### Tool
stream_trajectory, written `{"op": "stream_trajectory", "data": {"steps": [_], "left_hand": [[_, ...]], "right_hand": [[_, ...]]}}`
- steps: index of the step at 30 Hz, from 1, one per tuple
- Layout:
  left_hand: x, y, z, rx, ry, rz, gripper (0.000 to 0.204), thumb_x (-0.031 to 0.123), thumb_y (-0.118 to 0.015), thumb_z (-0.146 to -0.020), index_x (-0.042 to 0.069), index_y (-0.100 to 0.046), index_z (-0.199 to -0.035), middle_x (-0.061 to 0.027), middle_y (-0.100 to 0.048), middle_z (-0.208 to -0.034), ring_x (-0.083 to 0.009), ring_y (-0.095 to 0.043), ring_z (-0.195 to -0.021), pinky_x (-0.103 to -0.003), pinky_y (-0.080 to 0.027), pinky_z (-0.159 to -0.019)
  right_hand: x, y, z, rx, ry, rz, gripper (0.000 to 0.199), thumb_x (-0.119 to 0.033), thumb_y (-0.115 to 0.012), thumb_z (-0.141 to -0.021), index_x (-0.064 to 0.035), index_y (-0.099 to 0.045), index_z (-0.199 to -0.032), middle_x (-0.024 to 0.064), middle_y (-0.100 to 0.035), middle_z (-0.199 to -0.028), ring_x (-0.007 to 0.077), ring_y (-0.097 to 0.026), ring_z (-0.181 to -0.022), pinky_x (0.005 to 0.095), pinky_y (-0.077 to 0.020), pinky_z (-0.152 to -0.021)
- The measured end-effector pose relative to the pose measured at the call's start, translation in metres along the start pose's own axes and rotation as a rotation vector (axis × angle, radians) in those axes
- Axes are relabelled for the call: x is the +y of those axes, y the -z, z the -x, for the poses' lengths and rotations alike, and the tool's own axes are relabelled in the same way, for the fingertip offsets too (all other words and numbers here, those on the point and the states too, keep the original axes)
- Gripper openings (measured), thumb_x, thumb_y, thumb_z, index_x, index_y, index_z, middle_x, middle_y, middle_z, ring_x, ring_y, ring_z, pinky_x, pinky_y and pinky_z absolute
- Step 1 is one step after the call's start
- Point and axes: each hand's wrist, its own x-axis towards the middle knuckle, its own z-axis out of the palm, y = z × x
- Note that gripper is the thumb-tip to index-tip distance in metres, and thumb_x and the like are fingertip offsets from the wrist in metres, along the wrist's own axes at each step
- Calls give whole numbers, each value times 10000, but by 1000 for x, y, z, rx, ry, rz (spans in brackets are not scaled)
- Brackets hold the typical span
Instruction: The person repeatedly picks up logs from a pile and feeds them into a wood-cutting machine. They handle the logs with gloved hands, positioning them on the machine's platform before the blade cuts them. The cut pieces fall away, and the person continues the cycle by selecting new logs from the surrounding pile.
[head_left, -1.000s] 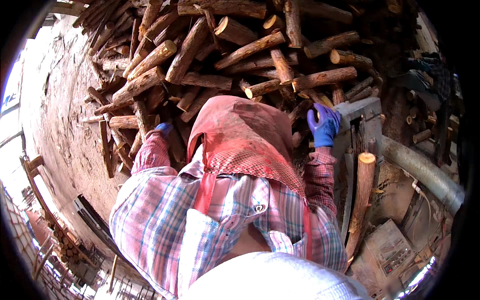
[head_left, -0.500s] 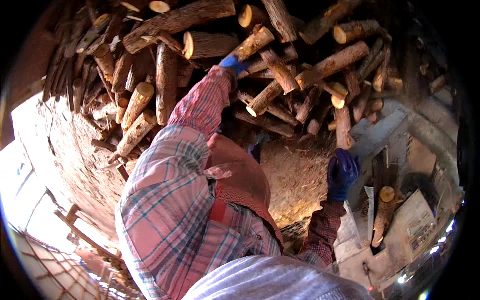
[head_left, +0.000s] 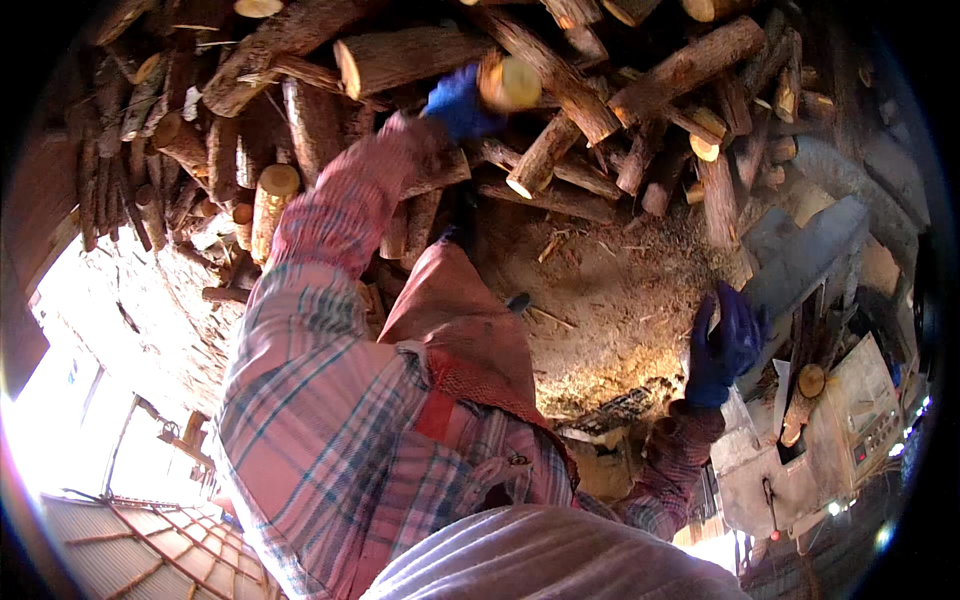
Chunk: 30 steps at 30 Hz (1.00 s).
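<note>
The left hand, in a blue glove, reaches up to the top centre of the frame and closes its fingers around the end of a short round log, whose pale cut face turns toward the camera. The log sits at the front of a large pile of stacked logs that fills the whole upper part of the frame. The plaid sleeve of that arm runs down from the hand to the lower left.

The right hand, also in a blue glove, is at the right of the frame, well apart from the pile. Its fingers curl over the edge of a grey metal machine; whether they grip it firmly cannot be told. Just below the hand a small log stands in the machine.

Between the two hands lies ground covered in sawdust. A reddish apron hangs in the middle of the frame.
</note>
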Motion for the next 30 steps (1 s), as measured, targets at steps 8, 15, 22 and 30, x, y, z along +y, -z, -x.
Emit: {"op": "stream_trajectory", "data": {"steps": [8, 15, 22, 30], "left_hand": [[90, 151, 174, 104, -956, 366, 723, 342, -815, -636, 62, -548, -1248, -165, -598, -1232, -330, -606, -1107, -427, -497, -927], [103, 206, 255, -152, -807, 316, 494, 105, -610, -822, 13, -516, -1298, -170, -500, -1364, -321, -479, -1272, -424, -391, -1052], [196, 115, 232, -3, -470, 442, 763, 91, -666, -872, 49, -208, -1481, -154, -432, -1400, -246, -432, -1283, -380, -375, -1063], [411, 119, 179, -617, -744, 944, 829, 45, -722, -769, 21, -272, -1465, -136, -474, -1371, -222, -474, -1238, -346, -389, -1030]], "right_hand": [[-223, -185, -28, -522, -729, -2194, 474, -289, -572, -939, -64, -463, -1341, 108, -567, -1209, 217, -588, -1047, 348, -495, -879], [-239, -136, -84, -964, -654, -2652, 499, -432, -593, -894, -24, -557, -1180, 176, -634, -1008, 279, -636, -913, 392, -530, -839], [-119, -61, -88, 602, -461, -2058, 662, -271, -797, -749, -21, -503, -1287, 75, -602, -1139, 175, -587, -968, 337, -501, -844], [56, 63, 11, 1301, 69, -1927, 698, -133, -679, -856, -95, -306, -1445, 132, -527, -1231, 222, -565, -1060, 348, -501, -900]]}}
